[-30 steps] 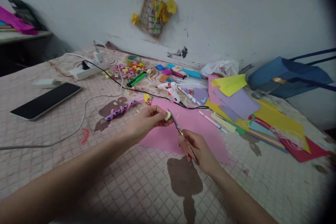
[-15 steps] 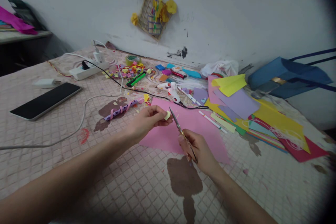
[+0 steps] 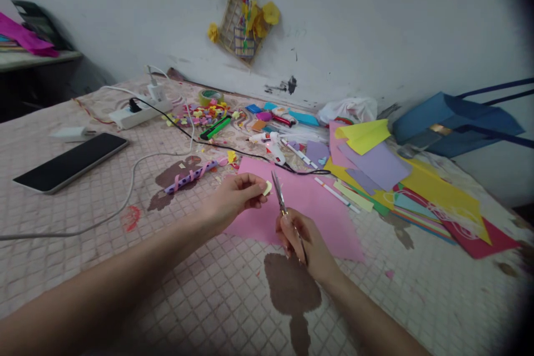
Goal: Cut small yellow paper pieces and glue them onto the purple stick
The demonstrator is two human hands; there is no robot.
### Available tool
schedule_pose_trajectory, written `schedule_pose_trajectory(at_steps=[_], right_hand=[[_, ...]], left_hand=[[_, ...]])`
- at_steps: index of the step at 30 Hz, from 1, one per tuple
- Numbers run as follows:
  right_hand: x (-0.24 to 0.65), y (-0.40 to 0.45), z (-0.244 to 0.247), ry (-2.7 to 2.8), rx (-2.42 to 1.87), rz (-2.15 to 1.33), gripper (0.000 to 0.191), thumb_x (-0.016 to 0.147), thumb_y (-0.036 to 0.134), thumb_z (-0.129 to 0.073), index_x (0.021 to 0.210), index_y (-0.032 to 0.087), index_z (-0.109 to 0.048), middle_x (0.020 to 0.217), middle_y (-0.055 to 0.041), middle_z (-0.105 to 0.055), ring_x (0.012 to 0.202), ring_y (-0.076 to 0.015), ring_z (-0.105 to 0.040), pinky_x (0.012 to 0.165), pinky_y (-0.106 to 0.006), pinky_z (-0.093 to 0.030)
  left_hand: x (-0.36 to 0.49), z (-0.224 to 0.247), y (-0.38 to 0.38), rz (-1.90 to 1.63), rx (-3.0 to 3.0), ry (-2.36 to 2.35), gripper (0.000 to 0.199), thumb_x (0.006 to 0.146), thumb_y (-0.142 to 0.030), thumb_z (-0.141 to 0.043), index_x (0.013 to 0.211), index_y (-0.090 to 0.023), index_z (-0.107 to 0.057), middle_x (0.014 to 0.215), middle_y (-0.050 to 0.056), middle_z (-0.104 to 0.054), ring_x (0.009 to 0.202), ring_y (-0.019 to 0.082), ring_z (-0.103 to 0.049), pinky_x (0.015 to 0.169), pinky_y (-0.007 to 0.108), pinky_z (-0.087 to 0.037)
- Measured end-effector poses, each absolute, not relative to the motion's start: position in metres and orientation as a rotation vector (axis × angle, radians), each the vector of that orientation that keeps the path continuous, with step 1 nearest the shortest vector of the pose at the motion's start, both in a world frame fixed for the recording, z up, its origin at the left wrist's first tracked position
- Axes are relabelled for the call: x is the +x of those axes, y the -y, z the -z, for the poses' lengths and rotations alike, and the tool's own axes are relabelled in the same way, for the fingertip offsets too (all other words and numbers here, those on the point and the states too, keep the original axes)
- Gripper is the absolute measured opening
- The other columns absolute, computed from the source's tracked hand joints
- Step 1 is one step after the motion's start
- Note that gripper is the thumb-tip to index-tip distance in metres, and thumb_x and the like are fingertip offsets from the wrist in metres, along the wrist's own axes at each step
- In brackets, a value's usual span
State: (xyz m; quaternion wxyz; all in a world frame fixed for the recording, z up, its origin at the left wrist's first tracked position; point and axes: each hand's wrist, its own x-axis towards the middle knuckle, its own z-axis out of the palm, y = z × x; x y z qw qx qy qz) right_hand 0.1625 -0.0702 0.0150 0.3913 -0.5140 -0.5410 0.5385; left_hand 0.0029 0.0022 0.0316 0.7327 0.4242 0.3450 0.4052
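Between the thumb and fingers of my left hand is a small pale yellow piece of paper. My right hand grips a pair of scissors, its blades pointing up and away just right of the paper piece. The blades look nearly closed and apart from the paper. Beneath both hands lies a sheet of pink paper. Left of my left hand rests a purple spotted paper roll wound with a pink strip.
A glue gun, a green cutter and heaped paper bits lie farther back. Coloured sheets and a blue bag are at right. A phone, a power strip and cables spread across the left.
The scissors and my right hand have shifted slightly left, and the blades stand more upright. My left hand still pinches the pale yellow paper, almost in the same place.
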Motion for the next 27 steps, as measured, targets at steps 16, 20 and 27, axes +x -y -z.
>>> schedule_pose_trajectory(at_steps=[16,20,27], right_hand=[[0.1619,0.0682,-0.0096,1.379,-1.362,-1.318,0.036,0.083,0.052,-0.045,0.069,0.019,-0.042,0.053,0.0074,-0.033,0.042,-0.006,-0.031,0.038,-0.019,-0.031],[0.1626,0.0688,-0.007,1.46,-1.394,-1.252,0.035,0.085,0.05,-0.043,0.069,0.019,-0.043,0.055,0.0067,-0.034,0.044,-0.0064,-0.033,0.04,-0.019,-0.028],[0.1592,0.0702,-0.0142,1.524,-1.475,-1.167,0.032,0.083,0.045,-0.048,0.066,0.019,-0.041,0.055,0.0066,-0.035,0.044,-0.0064,-0.035,0.041,-0.02,-0.028]], left_hand=[[0.003,-0.0309,-0.0027,-0.913,0.893,-0.762,0.016,0.069,-0.023,-0.07,0.073,-0.013,-0.057,0.067,0.001,-0.061,0.061,0.009,-0.058,0.061,0.023,-0.046],[0.0026,-0.0318,-0.0023,-0.922,0.894,-0.792,0.015,0.069,-0.022,-0.07,0.072,-0.013,-0.058,0.072,0.002,-0.062,0.067,0.011,-0.061,0.064,0.024,-0.047],[0.0034,-0.0276,-0.0021,-0.946,0.853,-0.741,0.013,0.07,-0.022,-0.069,0.072,-0.013,-0.06,0.076,0.002,-0.062,0.071,0.01,-0.06,0.068,0.023,-0.047]])
